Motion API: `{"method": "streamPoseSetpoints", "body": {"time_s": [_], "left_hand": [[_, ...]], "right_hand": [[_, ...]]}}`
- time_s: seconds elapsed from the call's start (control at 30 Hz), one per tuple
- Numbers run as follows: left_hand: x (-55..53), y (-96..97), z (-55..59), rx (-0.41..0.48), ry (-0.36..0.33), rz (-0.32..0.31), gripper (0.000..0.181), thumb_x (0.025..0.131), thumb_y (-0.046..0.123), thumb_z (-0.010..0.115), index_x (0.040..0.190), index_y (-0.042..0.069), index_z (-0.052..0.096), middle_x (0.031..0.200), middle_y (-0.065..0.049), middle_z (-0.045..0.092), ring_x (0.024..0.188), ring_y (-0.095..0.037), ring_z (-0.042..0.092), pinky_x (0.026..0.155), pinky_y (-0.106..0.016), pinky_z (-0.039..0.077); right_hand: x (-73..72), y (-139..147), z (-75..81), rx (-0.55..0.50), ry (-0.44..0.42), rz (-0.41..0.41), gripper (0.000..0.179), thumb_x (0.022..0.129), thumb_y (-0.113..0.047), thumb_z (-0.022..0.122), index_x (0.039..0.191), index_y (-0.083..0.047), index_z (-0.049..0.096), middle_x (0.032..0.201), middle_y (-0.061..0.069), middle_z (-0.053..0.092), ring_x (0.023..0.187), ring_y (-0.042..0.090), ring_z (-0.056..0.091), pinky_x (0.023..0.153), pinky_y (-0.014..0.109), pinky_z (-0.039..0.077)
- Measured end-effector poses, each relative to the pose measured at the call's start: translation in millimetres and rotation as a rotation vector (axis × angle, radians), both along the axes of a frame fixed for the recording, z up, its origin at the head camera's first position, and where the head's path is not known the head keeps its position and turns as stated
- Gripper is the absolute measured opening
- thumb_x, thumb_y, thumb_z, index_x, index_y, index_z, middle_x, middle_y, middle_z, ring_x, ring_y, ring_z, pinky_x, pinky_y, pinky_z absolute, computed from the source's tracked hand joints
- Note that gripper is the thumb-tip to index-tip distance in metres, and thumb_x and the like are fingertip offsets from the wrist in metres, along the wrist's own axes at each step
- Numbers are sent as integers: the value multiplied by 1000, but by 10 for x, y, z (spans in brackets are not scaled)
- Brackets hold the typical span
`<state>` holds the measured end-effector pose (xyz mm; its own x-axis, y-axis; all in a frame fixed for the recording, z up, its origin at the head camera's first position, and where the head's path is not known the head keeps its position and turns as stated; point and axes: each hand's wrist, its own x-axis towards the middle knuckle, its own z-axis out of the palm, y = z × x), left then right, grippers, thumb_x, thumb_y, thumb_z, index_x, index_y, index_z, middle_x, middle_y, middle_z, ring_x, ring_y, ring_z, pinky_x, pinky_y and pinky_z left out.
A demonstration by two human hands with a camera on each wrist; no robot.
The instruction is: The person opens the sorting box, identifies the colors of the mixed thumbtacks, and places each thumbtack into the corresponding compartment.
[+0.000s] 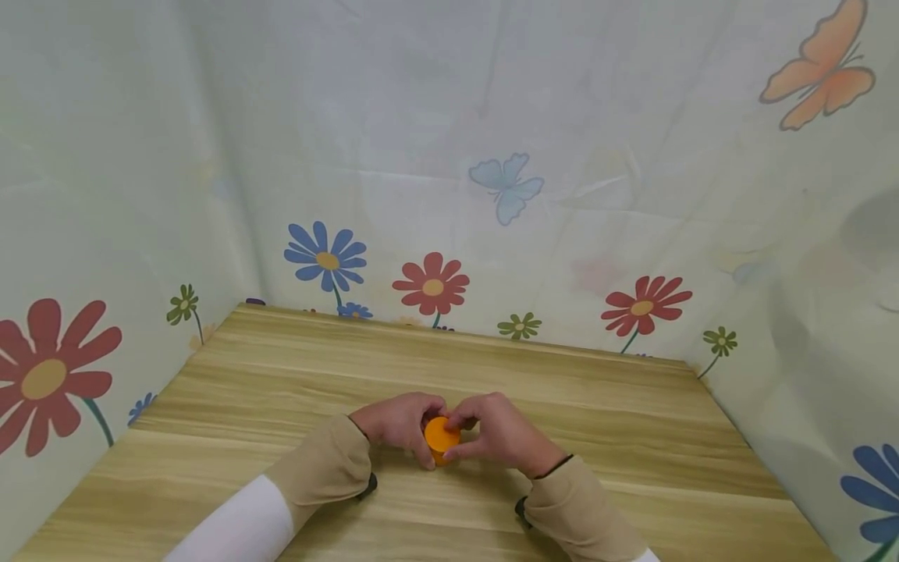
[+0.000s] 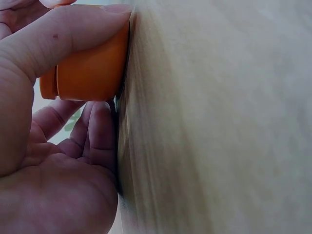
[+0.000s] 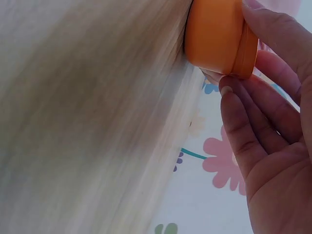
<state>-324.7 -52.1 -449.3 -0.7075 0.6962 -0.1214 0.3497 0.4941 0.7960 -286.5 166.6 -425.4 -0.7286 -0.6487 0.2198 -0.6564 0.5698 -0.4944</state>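
A small round orange jar (image 1: 439, 457) with a flat orange lid (image 1: 442, 434) stands upright on the wooden table, between both hands. My left hand (image 1: 405, 425) grips the jar's body from the left, its thumb along the near side in the left wrist view. From the right, my right hand (image 1: 500, 434) holds the lid's edge between thumb and fingers. In the right wrist view a thin seam shows between the lid (image 3: 247, 53) and the jar's body (image 3: 214, 36). The jar's base sits against the tabletop in both wrist views.
The wood-grain table (image 1: 295, 367) reaches back to a pale curtain (image 1: 393, 101) printed with flowers and butterflies, which also hangs along both sides. A small dark purple object (image 1: 256, 301) shows at the table's far left corner.
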Motion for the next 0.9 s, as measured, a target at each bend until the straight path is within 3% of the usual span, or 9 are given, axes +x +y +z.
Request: {"method": "streamPoseSetpoints", "body": {"time_s": [0.2,0.37,0.6,0.9], "left_hand": [[-23,-4,-2,-14,12,-7,49,68,9,94,104,18,63,99,5,66,88,-15,58,84,-27,49],[-26,-8,-7,-12,34,-25,50,67,9,95,105,18,63,100,6,66,89,-13,59,84,-26,50],[-33,1,-7,14,31,-38,53,66,6,94,109,17,65,105,8,66,93,-12,60,88,-25,51],[-27,12,0,18,28,-41,56,66,4,94,112,18,65,108,8,66,95,-11,60,90,-25,51]], "right_hand": [[19,-38,62,65,27,34,35,79,-30,89,108,-14,79,98,-5,74,87,6,65,85,29,60],[43,-103,142,137,56,88,35,81,-24,88,111,-11,77,94,-1,69,85,10,63,83,28,59],[35,-186,244,246,88,113,34,80,-22,89,109,-9,77,92,0,66,83,13,62,78,21,55],[32,-229,315,287,67,110,34,78,-25,91,104,-6,78,89,1,67,79,17,62,73,17,50]]}}
